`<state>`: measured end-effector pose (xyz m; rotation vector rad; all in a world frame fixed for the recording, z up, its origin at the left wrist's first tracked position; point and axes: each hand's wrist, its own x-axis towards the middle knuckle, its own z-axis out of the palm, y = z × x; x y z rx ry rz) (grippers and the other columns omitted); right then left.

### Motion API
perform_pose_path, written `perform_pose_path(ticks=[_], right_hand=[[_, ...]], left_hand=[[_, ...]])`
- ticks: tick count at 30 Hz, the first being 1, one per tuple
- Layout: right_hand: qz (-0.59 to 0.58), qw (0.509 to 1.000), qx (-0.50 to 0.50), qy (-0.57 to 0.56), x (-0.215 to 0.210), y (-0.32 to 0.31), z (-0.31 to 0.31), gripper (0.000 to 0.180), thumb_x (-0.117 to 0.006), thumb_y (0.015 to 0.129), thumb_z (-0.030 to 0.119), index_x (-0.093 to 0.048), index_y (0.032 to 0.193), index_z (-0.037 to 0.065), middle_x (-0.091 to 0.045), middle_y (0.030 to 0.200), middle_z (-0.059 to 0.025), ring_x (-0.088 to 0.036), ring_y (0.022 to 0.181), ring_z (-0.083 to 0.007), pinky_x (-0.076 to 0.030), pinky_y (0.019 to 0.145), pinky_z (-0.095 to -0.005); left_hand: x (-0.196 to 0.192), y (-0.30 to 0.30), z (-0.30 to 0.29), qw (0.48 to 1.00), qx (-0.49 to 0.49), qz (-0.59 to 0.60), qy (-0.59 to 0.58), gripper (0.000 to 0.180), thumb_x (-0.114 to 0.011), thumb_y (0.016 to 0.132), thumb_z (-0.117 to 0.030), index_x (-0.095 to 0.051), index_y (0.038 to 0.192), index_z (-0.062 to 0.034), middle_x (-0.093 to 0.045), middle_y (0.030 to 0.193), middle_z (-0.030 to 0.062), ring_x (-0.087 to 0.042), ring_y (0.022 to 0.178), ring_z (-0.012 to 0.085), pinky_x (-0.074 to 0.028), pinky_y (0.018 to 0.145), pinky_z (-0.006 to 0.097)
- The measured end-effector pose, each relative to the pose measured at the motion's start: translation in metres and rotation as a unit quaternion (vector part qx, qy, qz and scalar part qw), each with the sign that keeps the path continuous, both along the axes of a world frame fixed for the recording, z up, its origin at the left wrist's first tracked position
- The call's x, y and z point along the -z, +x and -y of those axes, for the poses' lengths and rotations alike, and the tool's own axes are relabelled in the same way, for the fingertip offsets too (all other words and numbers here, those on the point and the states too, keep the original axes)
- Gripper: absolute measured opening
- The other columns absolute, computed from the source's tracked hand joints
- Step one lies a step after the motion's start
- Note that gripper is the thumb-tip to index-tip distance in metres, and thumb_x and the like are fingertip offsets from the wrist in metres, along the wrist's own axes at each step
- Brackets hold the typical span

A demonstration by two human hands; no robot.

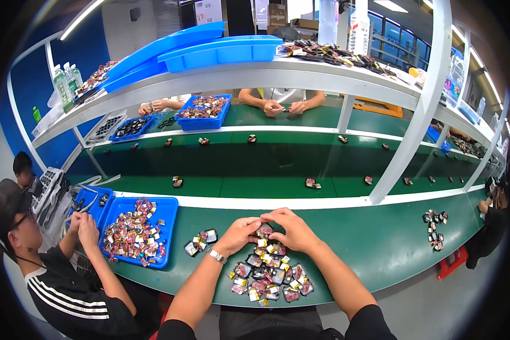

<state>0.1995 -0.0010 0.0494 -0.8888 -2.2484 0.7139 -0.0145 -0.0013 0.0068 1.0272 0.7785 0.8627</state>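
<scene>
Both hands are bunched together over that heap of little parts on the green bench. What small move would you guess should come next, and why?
Probably lift the one small part away from the pile. The left hand and right hand meet fingertip to fingertip on it at the pile's far edge, so it seems already singled out, with bare green bench beside it.

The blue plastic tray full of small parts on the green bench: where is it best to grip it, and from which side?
Probably grip the blue plastic tray by its raised rim at the near right corner, reaching from the right. That rim is bare there, while a neighbouring person's hands sit at its left edge and loose parts fill its floor.
</scene>
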Motion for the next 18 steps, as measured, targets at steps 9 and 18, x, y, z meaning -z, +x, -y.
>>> perform_pose_path(ticks=[9, 18], right_hand=[[0.004, 0.985, 0.060, 0.165, 0.024, -0.001, -0.004, 0.028, -0.071, 0.077, 0.008, -0.065, 0.104, 0.009, -0.055, 0.124, -0.0108, -0.052, 0.115, -0.0309, -0.046, 0.096, -0.0396], [0.021, 0.995, 0.013, 0.093, 0.025, 0.006, -0.010, 0.019, -0.073, 0.075, 0.009, -0.060, 0.089, 0.007, -0.055, 0.123, -0.0107, -0.051, 0.117, -0.0305, -0.043, 0.098, -0.0400]], left_hand=[[0.007, 0.015, 0.006, 0.995, -0.070, 0.059, 0.035, 0.035, -0.046, 0.099, -0.007, -0.045, 0.133, 0.0032, -0.061, 0.110, 0.0111, -0.063, 0.099, 0.0187, -0.057, 0.087, 0.033], [0.014, 0.016, 0.002, 0.997, -0.051, 0.018, 0.056, 0.027, -0.046, 0.100, -0.009, -0.049, 0.125, 0.0011, -0.063, 0.110, 0.0104, -0.064, 0.101, 0.0175, -0.056, 0.088, 0.031]])
